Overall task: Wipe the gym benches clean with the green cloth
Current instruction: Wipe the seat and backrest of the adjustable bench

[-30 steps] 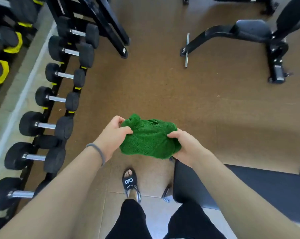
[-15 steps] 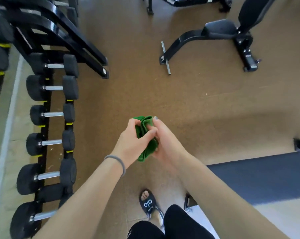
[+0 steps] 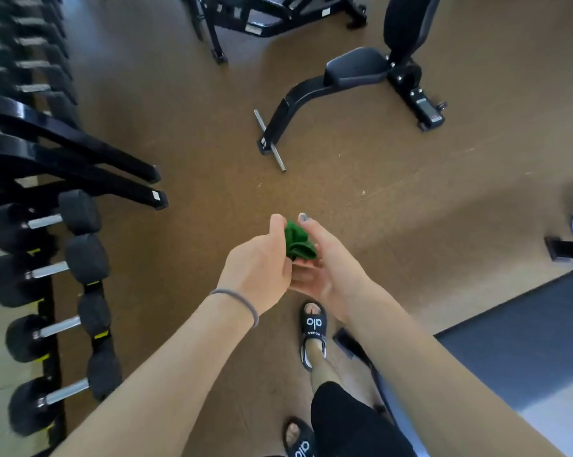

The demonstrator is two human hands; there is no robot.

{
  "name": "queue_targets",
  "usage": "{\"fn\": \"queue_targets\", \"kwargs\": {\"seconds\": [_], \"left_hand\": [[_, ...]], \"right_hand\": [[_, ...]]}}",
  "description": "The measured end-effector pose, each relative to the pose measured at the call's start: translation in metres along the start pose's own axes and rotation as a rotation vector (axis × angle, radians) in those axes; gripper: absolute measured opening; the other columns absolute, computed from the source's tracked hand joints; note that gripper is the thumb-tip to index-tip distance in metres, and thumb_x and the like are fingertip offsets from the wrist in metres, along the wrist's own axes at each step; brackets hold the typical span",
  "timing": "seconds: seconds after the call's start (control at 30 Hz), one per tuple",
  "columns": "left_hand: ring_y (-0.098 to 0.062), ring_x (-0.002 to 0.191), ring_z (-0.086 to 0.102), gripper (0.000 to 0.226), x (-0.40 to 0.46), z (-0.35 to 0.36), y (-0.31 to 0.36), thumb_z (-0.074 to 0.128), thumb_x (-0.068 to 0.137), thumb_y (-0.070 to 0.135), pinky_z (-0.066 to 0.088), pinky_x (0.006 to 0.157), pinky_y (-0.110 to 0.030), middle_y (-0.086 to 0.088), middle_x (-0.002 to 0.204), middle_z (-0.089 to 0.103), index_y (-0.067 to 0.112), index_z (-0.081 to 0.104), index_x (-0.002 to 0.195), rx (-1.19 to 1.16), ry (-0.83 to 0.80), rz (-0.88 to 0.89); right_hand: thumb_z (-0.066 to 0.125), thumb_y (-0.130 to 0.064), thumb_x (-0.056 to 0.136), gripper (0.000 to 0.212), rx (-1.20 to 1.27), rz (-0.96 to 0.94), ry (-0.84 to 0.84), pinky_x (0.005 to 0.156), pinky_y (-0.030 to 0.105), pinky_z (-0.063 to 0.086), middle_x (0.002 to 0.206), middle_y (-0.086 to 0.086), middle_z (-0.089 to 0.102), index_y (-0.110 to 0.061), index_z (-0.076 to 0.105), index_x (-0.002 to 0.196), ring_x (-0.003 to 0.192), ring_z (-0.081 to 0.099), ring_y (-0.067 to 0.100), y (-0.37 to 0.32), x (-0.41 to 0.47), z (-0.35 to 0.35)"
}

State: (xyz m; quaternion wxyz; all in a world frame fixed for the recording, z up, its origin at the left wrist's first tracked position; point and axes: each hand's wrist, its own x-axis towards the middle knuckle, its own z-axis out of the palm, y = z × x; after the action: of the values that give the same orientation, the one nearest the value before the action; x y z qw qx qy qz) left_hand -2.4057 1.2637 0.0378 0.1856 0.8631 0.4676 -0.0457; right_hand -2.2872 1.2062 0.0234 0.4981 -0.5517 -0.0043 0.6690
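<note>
- The cloth (image 3: 299,241), green and bunched small, sits at the centre of the frame, held in the air between both hands above the brown floor (image 3: 393,199).
- The left hand (image 3: 258,268) comes in from the lower left; its fingers (image 3: 277,222) are curled and pinch the cloth's left side. A grey band (image 3: 242,300) circles that wrist.
- The right hand (image 3: 328,265) comes in from the lower right and cups the cloth from below and from the right, fingers curled round it with one fingertip up at the cloth's top edge.
- A bench (image 3: 522,341) with a dark blue pad fills the lower right of the frame, just beside the person's legs; the cloth is not touching it.
- A second bench (image 3: 354,69), black with an upright back, stands in the upper right, well apart from the hands.
- Dumbbells (image 3: 57,268) sit in a row on a rack down the left edge.
- Two feet in black sandals (image 3: 313,324) stand on the floor below the hands.
</note>
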Motion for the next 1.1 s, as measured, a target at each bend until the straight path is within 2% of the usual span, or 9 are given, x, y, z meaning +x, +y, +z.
{"fn": "queue_targets", "kwargs": {"seconds": [0.1,0.23,0.37,0.5,0.63,0.73,0.87,1.0,1.1], "left_hand": [[-0.020,0.069,0.052,0.040,0.060,-0.016,0.003,0.052,0.097,0.020,0.043,0.060,-0.034,0.003,0.088,0.058,0.017,0.032,0.132,0.079,-0.018,0.156],[-0.011,0.071,0.054,0.048,0.133,-0.041,0.010,0.065,0.092,0.031,0.047,0.063,-0.028,0.011,0.104,0.065,0.031,0.029,0.124,-0.112,-0.009,0.242],[-0.006,0.087,0.060,0.048,0.212,-0.071,0.019,0.070,0.086,0.030,0.052,0.077,-0.028,0.020,0.111,0.055,0.035,0.043,0.126,-0.364,-0.020,0.154],[-0.005,0.085,0.063,0.033,0.310,-0.099,0.012,0.060,0.098,0.021,0.050,0.066,-0.022,0.001,0.121,0.060,0.029,0.048,0.127,-0.835,-0.056,-0.124],[-0.009,0.113,0.056,0.053,0.411,-0.120,-0.009,0.064,0.097,0.023,0.042,0.085,-0.023,0.005,0.137,0.055,0.029,0.042,0.144,-0.976,-0.230,-0.306],[-0.014,0.115,0.066,0.042,0.483,-0.133,-0.023,0.068,0.094,0.015,0.046,0.109,-0.036,0.002,0.126,0.070,0.024,0.058,0.134,-1.124,-0.482,-0.280],[-0.019,0.107,0.074,0.027,0.575,-0.159,-0.015,0.071,0.093,0.007,0.056,0.100,-0.038,-0.004,0.116,0.077,0.015,0.068,0.118,-1.089,-0.606,-0.252],[-0.021,0.101,0.074,0.020,0.645,-0.176,0.009,0.077,0.089,0.018,0.058,0.096,-0.045,0.000,0.103,0.079,0.020,0.071,0.108,-0.876,-0.585,-0.203],[-0.015,0.093,0.073,0.016,0.702,-0.185,0.029,0.076,0.090,0.020,0.059,0.083,-0.034,0.000,0.099,0.076,0.021,0.068,0.104,-0.737,-0.522,-0.121]], "right_hand": [[0.084,-0.048,0.081,0.046,-0.002,0.011,0.090,0.085,0.042,0.062,0.105,0.014,0.079,-0.010,0.077,0.107,0.092,0.078,0.030,-0.051,0.047,0.002],[0.081,-0.024,0.087,0.031,0.064,0.000,0.247,0.064,0.032,0.059,0.097,0.012,0.076,-0.006,0.072,0.111,0.077,0.075,0.022,-0.119,0.096,0.000],[0.071,-0.015,0.094,0.022,0.071,-0.032,0.249,0.063,0.031,0.058,0.108,0.015,0.076,-0.007,0.072,0.115,0.094,0.073,0.026,-0.186,0.139,0.001],[0.061,-0.008,0.094,0.029,0.118,-0.104,0.240,0.062,0.031,0.061,0.113,0.019,0.074,-0.003,0.067,0.121,0.093,0.073,0.027,-0.260,0.190,0.006],[0.054,-0.009,0.087,0.043,0.149,-0.151,0.214,0.061,0.031,0.059,0.111,0.016,0.070,-0.003,0.063,0.128,0.093,0.070,0.030,-0.322,0.250,0.009],[0.051,-0.009,0.083,0.045,0.133,-0.193,0.234,0.069,0.035,0.056,0.112,0.018,0.068,-0.006,0.062,0.126,0.094,0.066,0.033,-0.369,0.296,0.009],[0.054,-0.017,0.069,0.042,0.114,-0.221,0.284,0.085,0.043,0.052,0.106,0.014,0.068,-0.012,0.065,0.109,0.096,0.064,0.032,-0.431,0.352,0.005],[0.056,-0.010,0.087,0.027,0.117,-0.240,0.304,0.078,0.041,0.057,0.102,0.011,0.072,-0.012,0.064,0.112,0.088,0.070,0.028,-0.482,0.391,-0.007],[0.071,-0.010,0.084,0.030,0.086,-0.223,0.272,0.091,0.051,0.060,0.103,0.014,0.078,-0.007,0.069,0.114,0.095,0.075,0.035,-0.521,0.422,-0.025]]}}
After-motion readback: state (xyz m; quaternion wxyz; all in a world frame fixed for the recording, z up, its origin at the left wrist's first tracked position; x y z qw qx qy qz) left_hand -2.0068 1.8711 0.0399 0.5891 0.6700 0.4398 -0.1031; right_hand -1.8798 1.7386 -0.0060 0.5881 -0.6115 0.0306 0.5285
